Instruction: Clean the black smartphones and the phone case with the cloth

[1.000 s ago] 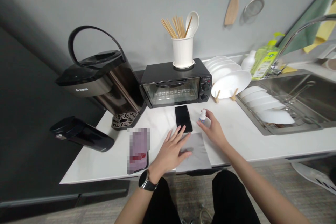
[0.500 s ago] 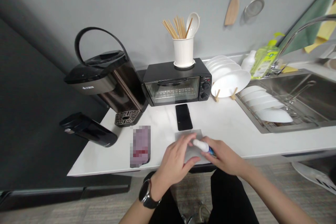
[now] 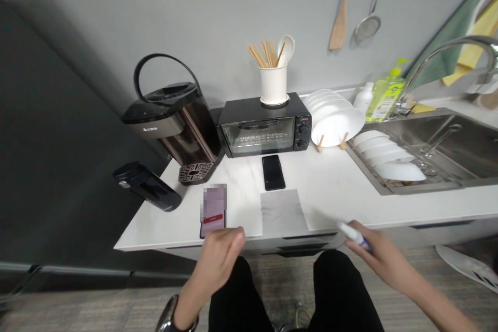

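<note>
One bare left hand (image 3: 220,257), a dark watch (image 3: 168,316) on its wrist, is at bottom centre-left, its fingers curled inward; its palm is hidden, so whether they close on anything I cannot tell. At lower right the bare right hand (image 3: 379,257) has fingers and thumb clamped on a small white plastic bottle with a blue-violet label (image 3: 355,234), tilted with its white end toward the upper left, in front of the counter edge. Motion blurs it, and the tip's shape is unclear.

The step in hand, as I judge it, is handling this bottle, held away from the other hand. Any use of it at mid-frame would call for a steady grip and a shift leftward.

Beyond the hands, a thin grey square cloth (image 3: 283,212) lies flat at centre, touched by neither hand. A phone with a mauve, partly pixelated screen (image 3: 213,205) lies left of it, near the left hand. Just beyond the cloth, a black rectangular smartphone (image 3: 274,172) lies flat with its screen dark. Farther back stands a black metal toaster oven (image 3: 264,129).
</note>
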Demonstrator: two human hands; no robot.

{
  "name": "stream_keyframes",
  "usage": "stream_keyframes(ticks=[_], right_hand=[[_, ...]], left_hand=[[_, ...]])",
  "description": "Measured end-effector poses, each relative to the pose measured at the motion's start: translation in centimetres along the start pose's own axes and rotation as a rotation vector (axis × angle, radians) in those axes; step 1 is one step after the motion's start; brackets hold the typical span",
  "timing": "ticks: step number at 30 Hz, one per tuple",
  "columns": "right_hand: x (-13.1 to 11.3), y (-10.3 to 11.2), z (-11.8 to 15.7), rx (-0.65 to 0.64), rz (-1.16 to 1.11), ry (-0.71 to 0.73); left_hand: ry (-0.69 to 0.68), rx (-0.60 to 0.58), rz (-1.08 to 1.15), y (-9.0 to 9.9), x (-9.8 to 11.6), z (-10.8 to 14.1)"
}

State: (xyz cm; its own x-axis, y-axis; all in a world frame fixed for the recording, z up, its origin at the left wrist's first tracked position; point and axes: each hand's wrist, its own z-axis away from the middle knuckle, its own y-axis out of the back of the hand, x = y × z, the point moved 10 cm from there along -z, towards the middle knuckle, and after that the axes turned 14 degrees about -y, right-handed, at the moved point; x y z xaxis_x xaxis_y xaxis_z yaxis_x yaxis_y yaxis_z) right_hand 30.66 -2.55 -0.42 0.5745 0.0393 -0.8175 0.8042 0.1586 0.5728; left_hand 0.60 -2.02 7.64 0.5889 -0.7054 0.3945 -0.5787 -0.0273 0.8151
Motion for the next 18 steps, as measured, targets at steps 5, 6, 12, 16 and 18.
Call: stream_keyframes(ticks=[5,6,12,16,18], right_hand=[[0.2,-2.1,-0.9,-0.148,-0.888,-0.154],[-0.7,-3.0,-1.3,-0.157,-0.96,-0.154],[-3.0,-4.7,-3.9,-0.127,-0.988,-0.132],[-3.4,-3.1,-6.3,-0.093,-0.577,-0.024],[-4.5,-2.5,-7.8,-0.065,-0.238,0.075]], left_hand=[[0.148,-0.033,0.096,-2.5,-3.7,-0.6],[0.156,-0.049,0.081,-3.6,-4.2,-1.2],[0.263,-0.005,-0.059,-6.7,-9.2,-3.5],[0.272,0.002,-0.057,-7.0,-10.2,-3.3],[0.262,0.0,-0.048,-7.1,-10.0,-3.2]])
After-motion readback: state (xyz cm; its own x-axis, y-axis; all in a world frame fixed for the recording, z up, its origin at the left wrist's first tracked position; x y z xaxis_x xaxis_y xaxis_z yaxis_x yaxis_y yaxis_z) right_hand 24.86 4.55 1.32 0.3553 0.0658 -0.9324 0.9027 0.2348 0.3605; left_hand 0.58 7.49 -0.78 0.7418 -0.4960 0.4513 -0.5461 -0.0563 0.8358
